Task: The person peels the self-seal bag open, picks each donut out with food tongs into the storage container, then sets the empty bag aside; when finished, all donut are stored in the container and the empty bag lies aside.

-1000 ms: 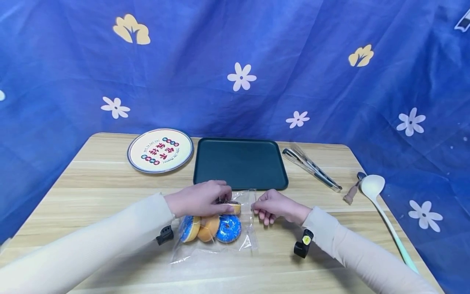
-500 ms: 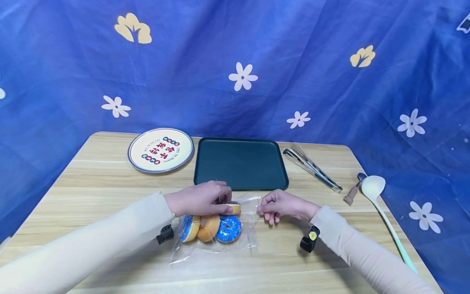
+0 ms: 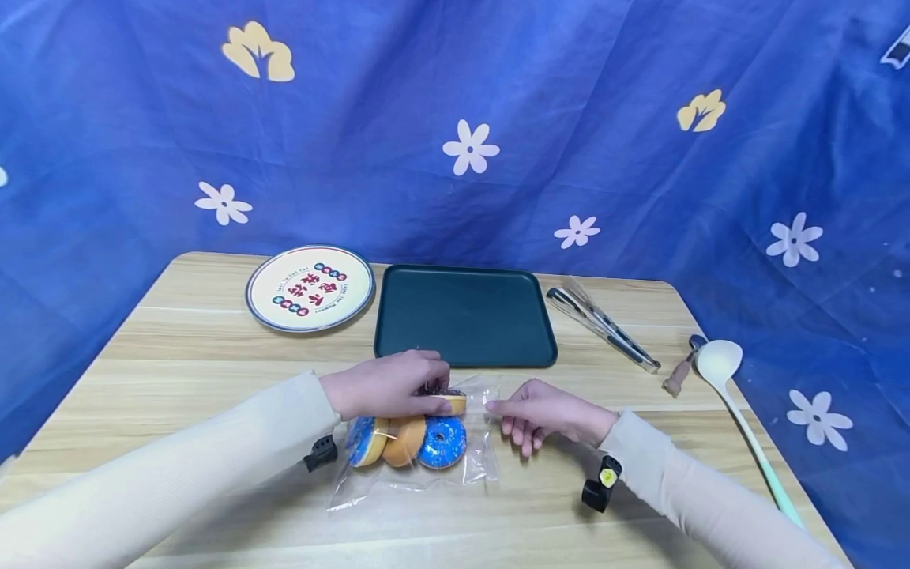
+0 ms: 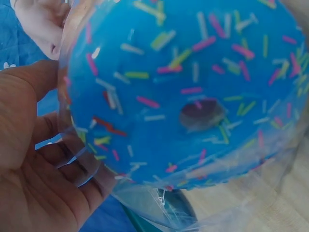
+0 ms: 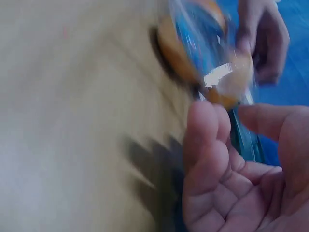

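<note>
A clear plastic bag (image 3: 469,470) lies on the table with several toy doughnuts in it. Among them are a blue-topped doughnut (image 3: 442,442), an orange-brown one (image 3: 404,441) and another blue one (image 3: 366,441) on its edge. My left hand (image 3: 391,385) grips a dark-topped doughnut (image 3: 453,405) through the plastic. Close up in the left wrist view, a blue doughnut with sprinkles (image 4: 193,72) covers much of that hand's work. My right hand (image 3: 543,413) is at the bag's right edge, thumb and fingers apart; in the right wrist view a gap shows between them.
Behind the bag lies a dark green tray (image 3: 465,316), with a printed plate (image 3: 313,288) to its left. Tongs (image 3: 603,325), a small brown-handled utensil (image 3: 682,371) and a white ladle with a green handle (image 3: 720,363) lie to the right.
The right hand has gone right, then back towards the bag, its thumb now stretched away from its fingers. The left hand has stayed in place on the doughnut.
</note>
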### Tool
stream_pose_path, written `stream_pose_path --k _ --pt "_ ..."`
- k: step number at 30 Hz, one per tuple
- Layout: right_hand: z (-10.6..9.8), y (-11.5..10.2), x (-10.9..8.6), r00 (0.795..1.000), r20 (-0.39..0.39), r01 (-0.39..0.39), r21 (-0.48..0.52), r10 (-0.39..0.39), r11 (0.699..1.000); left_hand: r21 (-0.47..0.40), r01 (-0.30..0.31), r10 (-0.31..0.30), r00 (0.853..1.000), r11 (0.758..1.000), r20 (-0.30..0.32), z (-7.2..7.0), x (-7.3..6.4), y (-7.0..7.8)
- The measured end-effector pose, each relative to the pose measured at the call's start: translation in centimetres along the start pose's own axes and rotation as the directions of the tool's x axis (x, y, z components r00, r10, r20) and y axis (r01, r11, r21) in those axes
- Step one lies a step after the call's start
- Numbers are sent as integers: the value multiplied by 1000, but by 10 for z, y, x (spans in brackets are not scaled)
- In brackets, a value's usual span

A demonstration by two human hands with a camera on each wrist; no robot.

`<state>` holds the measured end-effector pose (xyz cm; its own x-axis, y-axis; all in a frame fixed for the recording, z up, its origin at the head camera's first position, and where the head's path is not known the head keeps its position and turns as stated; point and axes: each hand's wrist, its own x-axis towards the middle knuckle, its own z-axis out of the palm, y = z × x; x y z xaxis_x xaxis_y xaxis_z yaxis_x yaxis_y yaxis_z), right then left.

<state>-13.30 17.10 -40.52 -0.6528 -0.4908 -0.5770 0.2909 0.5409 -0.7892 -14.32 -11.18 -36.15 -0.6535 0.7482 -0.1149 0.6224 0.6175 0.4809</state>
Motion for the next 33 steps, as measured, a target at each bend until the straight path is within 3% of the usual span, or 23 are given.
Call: stream_pose_path --k 11,26,33 --pt "24 -7 -9 998 4 57 17 -57 998 19 2 -2 1000 1000 4 1 1 2" --pt "7 14 -15 978 155 135 30 -138 990 -2 21 -21 1000 1000 11 1 -1 -1" --pt "2 22 -16 973 161 170 -13 -166 985 24 9 -9 1000 1000 9 2 -2 2"
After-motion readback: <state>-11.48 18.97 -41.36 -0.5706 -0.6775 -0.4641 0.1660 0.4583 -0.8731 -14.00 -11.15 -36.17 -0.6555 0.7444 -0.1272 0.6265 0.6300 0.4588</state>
